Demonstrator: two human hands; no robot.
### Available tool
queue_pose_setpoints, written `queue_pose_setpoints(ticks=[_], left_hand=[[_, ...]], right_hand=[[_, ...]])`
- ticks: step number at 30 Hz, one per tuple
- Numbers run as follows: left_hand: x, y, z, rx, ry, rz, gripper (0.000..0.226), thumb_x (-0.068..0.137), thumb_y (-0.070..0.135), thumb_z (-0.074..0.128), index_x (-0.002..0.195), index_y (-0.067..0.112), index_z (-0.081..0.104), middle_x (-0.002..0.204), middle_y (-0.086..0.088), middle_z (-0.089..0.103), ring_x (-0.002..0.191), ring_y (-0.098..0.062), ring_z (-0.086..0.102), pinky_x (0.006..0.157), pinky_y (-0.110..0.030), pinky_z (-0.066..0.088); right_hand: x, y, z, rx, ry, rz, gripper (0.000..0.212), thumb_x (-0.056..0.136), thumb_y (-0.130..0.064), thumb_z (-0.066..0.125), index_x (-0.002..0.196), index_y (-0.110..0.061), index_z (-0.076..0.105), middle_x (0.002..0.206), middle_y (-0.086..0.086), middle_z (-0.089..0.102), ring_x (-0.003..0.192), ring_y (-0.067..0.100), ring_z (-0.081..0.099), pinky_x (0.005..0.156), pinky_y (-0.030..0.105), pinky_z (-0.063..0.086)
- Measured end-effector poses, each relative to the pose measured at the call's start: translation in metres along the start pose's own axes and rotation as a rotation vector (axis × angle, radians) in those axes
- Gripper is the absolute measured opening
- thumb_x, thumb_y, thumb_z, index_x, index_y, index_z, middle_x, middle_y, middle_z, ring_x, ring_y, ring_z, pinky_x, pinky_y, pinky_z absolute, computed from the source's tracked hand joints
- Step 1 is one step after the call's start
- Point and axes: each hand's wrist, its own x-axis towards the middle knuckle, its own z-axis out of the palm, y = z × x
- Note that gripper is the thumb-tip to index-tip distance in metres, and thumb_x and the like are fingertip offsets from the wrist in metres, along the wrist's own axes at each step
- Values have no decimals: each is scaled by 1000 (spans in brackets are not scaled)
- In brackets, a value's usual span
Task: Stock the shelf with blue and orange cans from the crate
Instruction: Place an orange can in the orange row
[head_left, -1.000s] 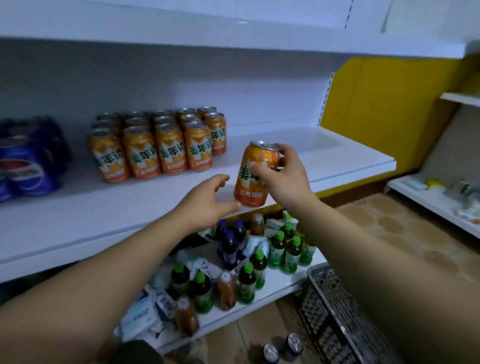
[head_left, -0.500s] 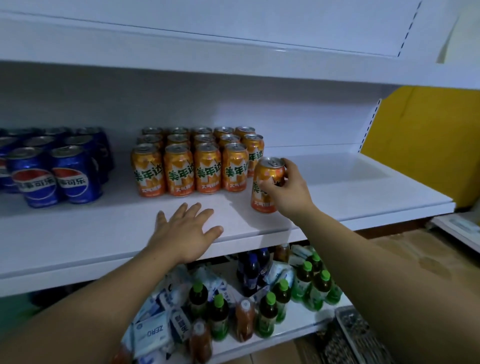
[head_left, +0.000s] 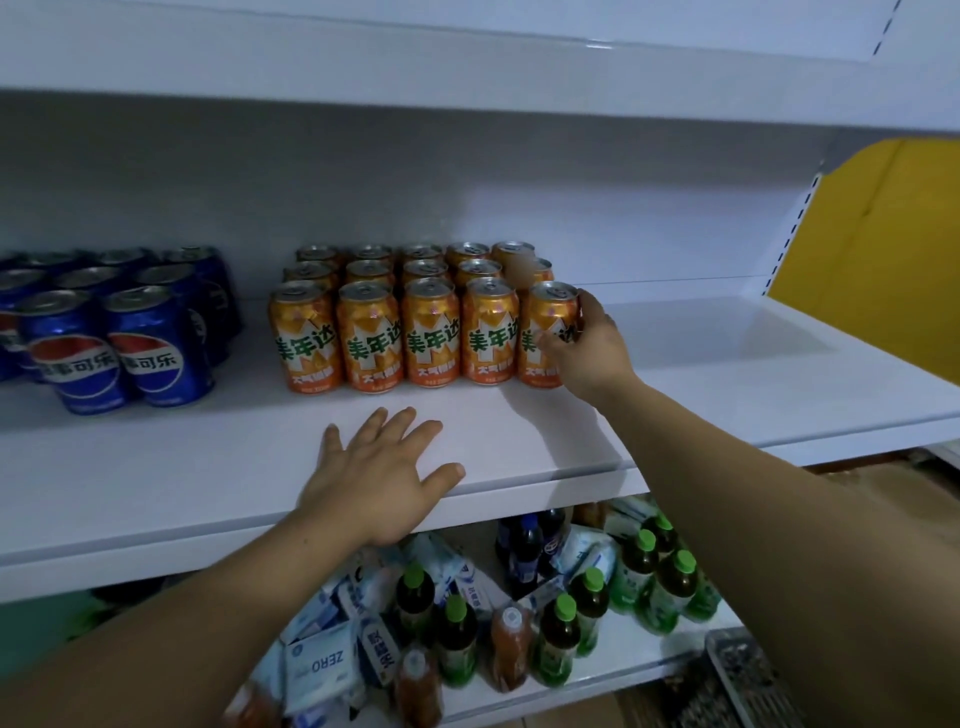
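The one head-worn camera is looking forward and somewhat down from the person's own standpoint. It is facing the white metal shelf board (head_left: 727, 374) nearly square-on, from within arm's reach. The orange printed drink cans (head_left: 431, 332) are sitting near mid-frame, the blue printed drink cans (head_left: 104, 343) are running off the picture's left edge, and a yellow wall panel (head_left: 878, 234) is closing its right side. The left hand (head_left: 379, 478) and right hand (head_left: 592, 353) are reaching in from the bottom edge, over green-capped plastic bottles (head_left: 558, 642) low in the frame.
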Motion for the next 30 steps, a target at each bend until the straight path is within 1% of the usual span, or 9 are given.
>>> queue_pose_setpoints(ticks=[5, 8, 12, 15, 19, 21, 24, 27, 30], left_hand=[[1, 0, 1, 2, 2, -1, 69, 89, 71, 14, 150, 40, 5, 161, 10, -4, 147, -14, -8, 117, -54, -3], [0, 0, 1, 9, 0, 0, 69, 89, 71, 14, 150, 40, 5, 161, 10, -4, 147, -15, -7, 117, -54, -2], [0, -1, -1, 2, -3, 2, 69, 89, 71, 14, 150, 40, 6, 161, 9, -3, 148, -16, -6, 117, -55, -1], [1, -2, -3, -15, -22, 9, 70, 88, 72, 13, 150, 39, 7, 161, 9, -2, 148, -17, -6, 116, -56, -1], [-1, 0, -11, -39, -70, 10, 74, 88, 72, 18, 151, 34, 9, 161, 5, -2, 148, -19, -4, 116, -57, 0], [-4, 16, -15, -67, -42, 93, 77, 88, 71, 29, 152, 29, 15, 161, 2, 4, 148, -19, 4, 117, -54, 6], [-20, 68, -16, -135, 1, 346, 75, 87, 64, 47, 149, 28, 24, 159, 1, 17, 145, -19, 18, 117, -46, 18], [-46, 123, 0, -227, -31, 548, 71, 86, 57, 55, 146, 25, 34, 152, 2, 34, 136, -20, 36, 110, -40, 32], [-66, 159, 42, -266, -219, 602, 71, 87, 54, 57, 146, 24, 33, 153, 1, 32, 136, -21, 37, 109, -38, 35]], right_hand=[[10, 2, 6, -5, -18, 44, 63, 94, -31, 58, 148, -20, 27, 136, 8, 54, 121, 30, 54, 99, 45, 46], [13, 0, 11, -8, -24, 56, 63, 96, -31, 54, 149, -20, 23, 136, 9, 55, 121, 32, 54, 98, 43, 45], [6, -6, 9, -74, -90, 129, 78, 96, -36, 54, 155, -16, 6, 148, 10, 43, 131, 34, 45, 103, 43, 38], [-15, -4, -8, -186, -108, 163, 80, 94, -48, 53, 154, -15, 12, 157, 8, 29, 140, 31, 35, 109, 42, 33], [-55, 7, -59, -358, -65, 192, 71, 95, -48, 52, 151, -14, 26, 154, 9, 35, 135, 30, 41, 104, 36, 36], [-78, 18, -85, -410, -45, 227, 71, 95, -49, 52, 151, -13, 27, 152, 10, 38, 130, 31, 46, 99, 36, 40], [-120, 31, -114, -457, -36, 311, 72, 94, -50, 52, 151, -16, 26, 149, 10, 41, 115, 30, 57, 80, 33, 45], [-165, 44, -131, -551, -55, 382, 73, 93, -52, 53, 151, -16, 28, 149, 11, 41, 124, 31, 50, 90, 38, 46], [-214, 67, -140, -635, -101, 467, 71, 92, -54, 52, 149, -16, 32, 144, 11, 47, 123, 31, 51, 93, 38, 46]])
